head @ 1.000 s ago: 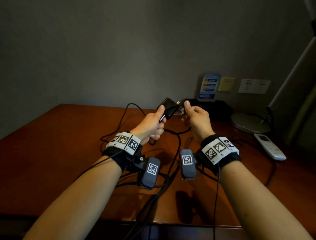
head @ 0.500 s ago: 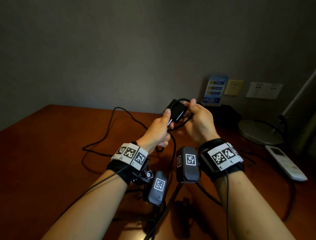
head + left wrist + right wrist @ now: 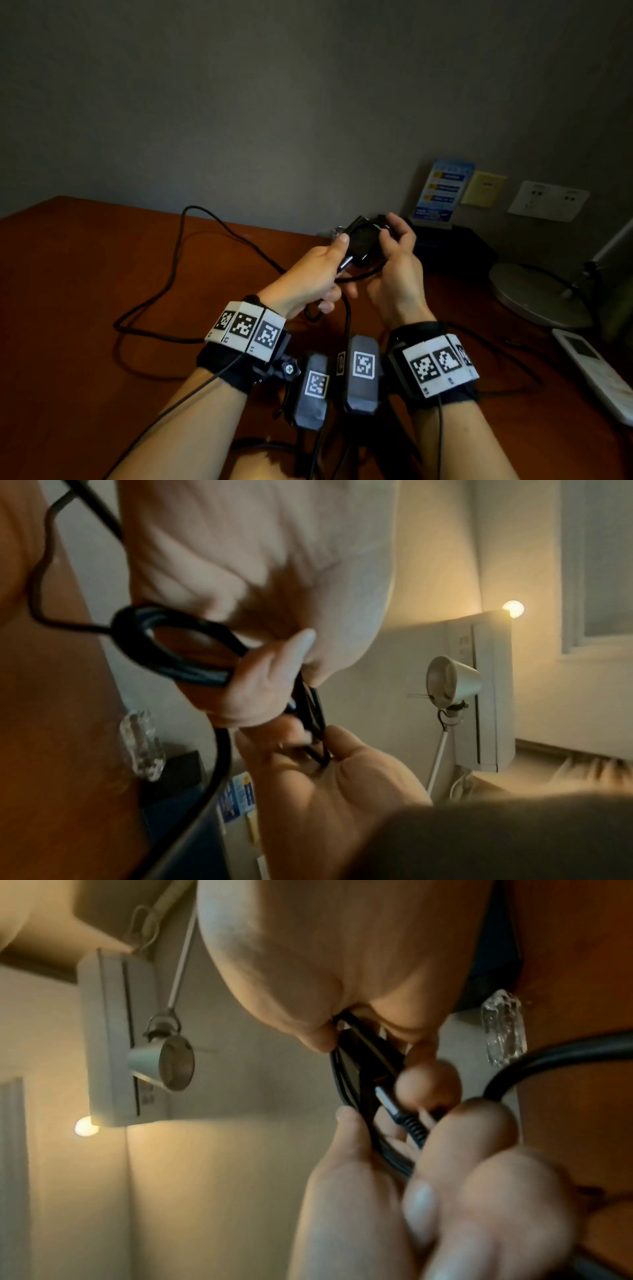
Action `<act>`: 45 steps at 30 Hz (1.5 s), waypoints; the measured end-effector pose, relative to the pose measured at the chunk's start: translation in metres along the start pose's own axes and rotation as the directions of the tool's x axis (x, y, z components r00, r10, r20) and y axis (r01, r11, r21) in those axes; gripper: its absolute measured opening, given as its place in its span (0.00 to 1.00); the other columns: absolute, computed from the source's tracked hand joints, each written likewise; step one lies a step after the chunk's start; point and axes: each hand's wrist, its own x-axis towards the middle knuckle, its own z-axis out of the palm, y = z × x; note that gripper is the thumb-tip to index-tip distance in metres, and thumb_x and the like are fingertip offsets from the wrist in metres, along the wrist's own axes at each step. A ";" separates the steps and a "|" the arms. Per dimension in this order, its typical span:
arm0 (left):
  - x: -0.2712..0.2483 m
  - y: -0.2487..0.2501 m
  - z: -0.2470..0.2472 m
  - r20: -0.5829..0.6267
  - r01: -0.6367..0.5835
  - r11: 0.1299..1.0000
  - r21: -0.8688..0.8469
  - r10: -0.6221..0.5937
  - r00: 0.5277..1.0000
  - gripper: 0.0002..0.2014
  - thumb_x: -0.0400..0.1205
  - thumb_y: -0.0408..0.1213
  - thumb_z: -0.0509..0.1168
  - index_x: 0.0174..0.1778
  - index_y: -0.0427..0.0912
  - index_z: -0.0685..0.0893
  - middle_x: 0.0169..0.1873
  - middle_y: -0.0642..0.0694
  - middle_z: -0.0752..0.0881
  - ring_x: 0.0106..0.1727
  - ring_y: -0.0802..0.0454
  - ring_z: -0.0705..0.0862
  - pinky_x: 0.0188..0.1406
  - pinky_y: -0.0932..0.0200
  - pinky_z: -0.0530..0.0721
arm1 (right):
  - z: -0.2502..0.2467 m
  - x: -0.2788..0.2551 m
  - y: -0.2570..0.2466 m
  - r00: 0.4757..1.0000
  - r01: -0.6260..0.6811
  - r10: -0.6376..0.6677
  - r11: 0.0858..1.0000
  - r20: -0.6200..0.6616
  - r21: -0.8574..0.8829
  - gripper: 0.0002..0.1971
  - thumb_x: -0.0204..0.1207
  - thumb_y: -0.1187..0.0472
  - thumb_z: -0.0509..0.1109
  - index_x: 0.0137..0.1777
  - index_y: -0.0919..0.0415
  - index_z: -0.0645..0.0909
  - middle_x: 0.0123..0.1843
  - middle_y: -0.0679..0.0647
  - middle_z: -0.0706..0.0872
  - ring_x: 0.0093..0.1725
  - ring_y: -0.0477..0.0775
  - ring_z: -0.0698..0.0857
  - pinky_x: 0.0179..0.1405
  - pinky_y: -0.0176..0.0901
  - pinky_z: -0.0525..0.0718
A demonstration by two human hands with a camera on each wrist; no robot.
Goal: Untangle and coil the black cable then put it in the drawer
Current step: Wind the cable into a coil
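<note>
Pinching from both sides, the fingers [image 3: 342, 240] of the left hand [image 3: 308, 274] and right hand [image 3: 394, 270] curl round a small bundle of the black cable [image 3: 363, 240], held up in the air above the worktop [image 3: 85, 274]. The left thumb presses the wound loops, with the metal-tipped plug [image 3: 390, 1102] poking out just beside it; the right fingers wrap the far side of the same bundle. In the left wrist view several turns already lie together as a coil [image 3: 164, 647].

Outward from the hands, the rest of the cable drops from the bundle and trails in a wide loose loop across the worktop toward the wall. No drawer shows in any view.

Most of the length looks unwound yet, so coiling seems only begun. The risk, as I judge it, is the turns springing apart if either pinch slackens while a new loop is drawn in. The trailing slack could also catch on the wrist-camera leads hanging below the forearms, or kink where it crosses itself.
</note>
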 end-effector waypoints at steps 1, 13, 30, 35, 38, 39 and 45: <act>0.002 0.000 -0.002 0.004 0.021 0.999 -0.030 -0.021 1.000 0.25 0.89 0.57 0.46 0.48 0.38 0.77 0.25 0.45 0.72 0.14 0.59 0.62 0.10 0.70 0.61 | 0.000 0.003 0.003 1.000 0.025 -0.025 0.996 0.002 -0.087 0.14 0.89 0.60 0.55 0.70 0.47 0.71 0.64 0.61 0.83 0.56 0.56 0.86 0.58 0.55 0.85; 0.009 -0.014 -0.030 -0.024 -0.022 0.965 -0.260 0.017 1.000 0.10 0.80 0.34 0.71 0.32 0.46 0.82 0.18 0.57 0.69 0.15 0.64 0.59 0.10 0.70 0.53 | 0.020 0.001 0.035 0.951 -0.216 0.226 0.974 0.213 -0.066 0.33 0.81 0.34 0.56 0.75 0.58 0.73 0.69 0.61 0.84 0.67 0.57 0.85 0.70 0.57 0.80; -0.016 0.033 -0.101 -0.444 -0.221 0.969 -0.114 0.149 0.883 0.24 0.89 0.58 0.42 0.32 0.47 0.64 0.38 0.37 0.92 0.12 0.57 0.65 0.11 0.69 0.60 | -0.024 0.008 0.036 0.795 0.070 0.346 0.763 0.499 -0.642 0.12 0.75 0.53 0.74 0.37 0.60 0.87 0.34 0.54 0.86 0.36 0.48 0.83 0.43 0.40 0.78; -0.015 0.022 -0.121 -0.664 -0.337 0.889 -0.310 0.051 0.746 0.21 0.88 0.56 0.49 0.37 0.44 0.69 0.23 0.49 0.88 0.30 0.53 0.87 0.42 0.53 0.85 | -0.035 0.011 0.018 0.777 0.162 0.282 0.774 0.563 -0.612 0.17 0.70 0.50 0.70 0.43 0.66 0.88 0.34 0.53 0.87 0.38 0.43 0.84 0.43 0.26 0.79; -0.013 0.022 -0.111 -0.634 -0.465 0.698 -0.544 0.022 0.773 0.22 0.89 0.53 0.52 0.34 0.43 0.67 0.16 0.50 0.71 0.16 0.54 0.77 0.30 0.51 0.89 | -0.037 0.011 0.020 0.813 0.136 0.272 0.772 0.515 -0.622 0.18 0.69 0.50 0.72 0.40 0.67 0.87 0.28 0.52 0.84 0.31 0.40 0.82 0.38 0.27 0.77; -0.013 0.021 -0.109 -0.645 -0.463 0.708 -0.533 0.014 0.764 0.22 0.89 0.53 0.51 0.33 0.43 0.66 0.16 0.52 0.68 0.14 0.56 0.70 0.21 0.59 0.84 | -0.037 0.010 0.019 0.832 0.123 0.266 0.768 0.488 -0.629 0.18 0.69 0.49 0.72 0.38 0.67 0.87 0.26 0.53 0.82 0.28 0.40 0.81 0.37 0.29 0.75; -0.018 0.015 -0.104 -0.739 -0.431 0.847 -0.312 0.069 0.671 0.24 0.90 0.52 0.47 0.31 0.41 0.65 0.09 0.53 0.67 0.10 0.56 0.68 0.19 0.60 0.67 | -0.050 0.014 0.014 0.894 0.167 0.268 0.544 0.359 -0.822 0.18 0.62 0.37 0.77 0.31 0.53 0.86 0.30 0.48 0.85 0.38 0.47 0.84 0.53 0.50 0.79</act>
